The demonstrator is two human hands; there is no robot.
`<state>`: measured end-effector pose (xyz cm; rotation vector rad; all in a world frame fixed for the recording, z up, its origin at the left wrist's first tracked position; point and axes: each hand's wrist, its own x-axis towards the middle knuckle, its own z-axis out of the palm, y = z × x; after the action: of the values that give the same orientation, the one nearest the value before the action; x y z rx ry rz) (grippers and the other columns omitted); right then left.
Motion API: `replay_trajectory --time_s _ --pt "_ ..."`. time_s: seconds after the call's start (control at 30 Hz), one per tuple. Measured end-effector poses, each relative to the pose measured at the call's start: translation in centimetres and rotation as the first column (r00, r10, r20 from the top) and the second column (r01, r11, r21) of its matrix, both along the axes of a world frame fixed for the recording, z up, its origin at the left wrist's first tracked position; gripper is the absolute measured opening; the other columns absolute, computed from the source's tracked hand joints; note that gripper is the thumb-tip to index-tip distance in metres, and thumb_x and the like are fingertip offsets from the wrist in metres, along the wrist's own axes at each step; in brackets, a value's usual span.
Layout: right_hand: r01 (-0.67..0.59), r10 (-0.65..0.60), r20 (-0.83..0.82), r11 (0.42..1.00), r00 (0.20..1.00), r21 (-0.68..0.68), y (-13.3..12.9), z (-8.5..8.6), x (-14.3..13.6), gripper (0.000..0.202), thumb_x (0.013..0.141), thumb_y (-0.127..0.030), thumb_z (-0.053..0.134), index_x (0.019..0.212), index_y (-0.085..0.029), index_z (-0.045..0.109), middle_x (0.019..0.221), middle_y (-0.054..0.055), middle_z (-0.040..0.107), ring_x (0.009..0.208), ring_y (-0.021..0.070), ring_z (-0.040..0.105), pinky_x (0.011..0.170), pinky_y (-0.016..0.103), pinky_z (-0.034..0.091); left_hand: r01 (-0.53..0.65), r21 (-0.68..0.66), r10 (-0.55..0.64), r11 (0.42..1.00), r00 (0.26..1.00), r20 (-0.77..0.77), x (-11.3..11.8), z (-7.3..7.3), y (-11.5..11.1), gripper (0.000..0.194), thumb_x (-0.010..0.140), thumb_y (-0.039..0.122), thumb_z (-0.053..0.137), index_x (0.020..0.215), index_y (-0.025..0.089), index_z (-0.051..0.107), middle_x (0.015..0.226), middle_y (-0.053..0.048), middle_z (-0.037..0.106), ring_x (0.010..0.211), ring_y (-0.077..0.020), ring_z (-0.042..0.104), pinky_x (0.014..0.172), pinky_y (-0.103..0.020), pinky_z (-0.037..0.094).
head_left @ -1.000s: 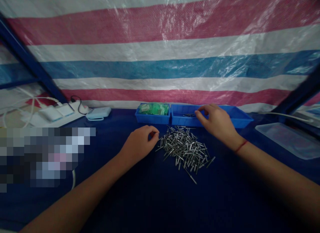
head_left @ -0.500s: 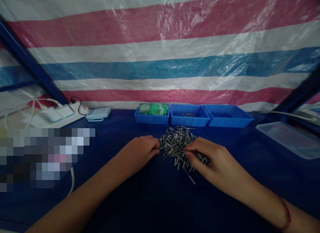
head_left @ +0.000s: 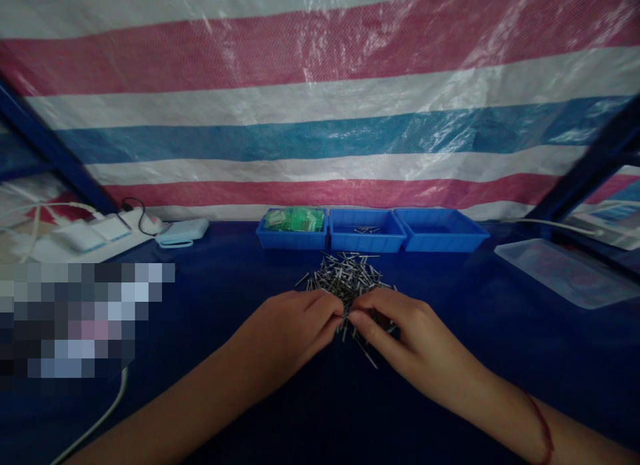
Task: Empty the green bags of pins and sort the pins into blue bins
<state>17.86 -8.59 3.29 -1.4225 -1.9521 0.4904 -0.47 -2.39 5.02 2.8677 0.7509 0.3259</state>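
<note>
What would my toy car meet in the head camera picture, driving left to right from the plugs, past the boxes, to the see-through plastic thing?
White power strip, light-blue case, blue box with green bags, middle box with metal pins, third box, see-through plastic.

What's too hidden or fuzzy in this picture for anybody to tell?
Head view: what the left hand and right hand pinch, if anything; the hands themselves hide it.
Head view: how many metal pins are piled up; they overlap, and the hands cover some.
Head view: what the pixelated patch covers; big colour blocks hide it.
Head view: where the white cable leads; the bottom edge cuts it off.
</note>
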Motion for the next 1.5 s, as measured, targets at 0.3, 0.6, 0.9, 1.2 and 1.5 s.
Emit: replay_trajectory --time_s 0.3,0.6,0.9,1.2,1.5 --pt "-0.060 0.040 -0.141 0.988 0.989 -0.140 -0.1 0.5 -0.2 0.021 0.090 -0.029 0.042 0.077 -0.019 0.056 0.071 0.000 0.060 0.063 0.0120 0.056 0.057 0.025 0.043 0.079 -0.112 -0.047 0.991 0.964 0.263 0.1 -0.3 -0.3 0.009 0.090 0.015 0.046 0.092 0.018 0.055 0.090 -0.001 0.061 0.083 -0.0116 0.058 0.077 -0.023 0.045" --pt "-0.113 0.005 -0.423 0.967 0.906 -0.230 -0.2 0.5 -0.5 0.023 0.089 -0.038 0.046 0.077 -0.020 0.055 0.076 0.002 0.059 0.073 0.0138 0.056 0.059 0.025 0.044 -0.020 -0.491 0.312 0.871 0.794 0.522 0.8 -1.0 -1.2 0.012 0.081 0.022 0.060 0.093 0.020 0.060 0.079 0.003 0.065 0.067 -0.0096 0.061 0.061 -0.020 0.048" --pt "-0.136 -0.007 -0.484 0.956 0.875 -0.259 -0.1 0.4 -0.5 0.018 0.088 -0.037 0.049 0.083 -0.021 0.057 0.072 -0.001 0.057 0.077 0.0142 0.057 0.063 0.026 0.045 -0.003 -0.455 0.283 0.890 0.787 0.548 0.9 -0.6 -1.4 0.003 0.083 0.023 0.060 0.084 0.022 0.063 0.077 0.005 0.065 0.069 -0.0090 0.060 0.064 -0.019 0.046" --pt "-0.120 -0.026 -0.510 0.961 0.860 -0.250 -0.1 0.4 -0.5 0.018 0.086 -0.036 0.051 0.081 -0.020 0.058 0.075 0.001 0.059 0.069 0.0123 0.055 0.057 0.025 0.043 -0.081 -0.470 0.353 0.879 0.774 0.526 0.9 -0.8 -1.2 0.006 0.080 0.027 0.062 0.084 0.022 0.063 0.075 0.004 0.067 0.068 -0.0109 0.061 0.064 -0.022 0.048" --pt "-0.073 -0.053 -0.544 0.976 0.838 -0.207 0.1 0.2 -0.5 0.015 0.083 -0.034 0.056 0.086 -0.020 0.059 0.075 0.000 0.059 0.065 0.0114 0.055 0.057 0.025 0.044 -0.063 -0.460 0.337 0.886 0.769 0.544 0.9 -0.9 -1.3 0.005 0.081 0.025 0.062 0.084 0.021 0.063 0.077 0.003 0.066 0.069 -0.0109 0.061 0.064 -0.022 0.048"
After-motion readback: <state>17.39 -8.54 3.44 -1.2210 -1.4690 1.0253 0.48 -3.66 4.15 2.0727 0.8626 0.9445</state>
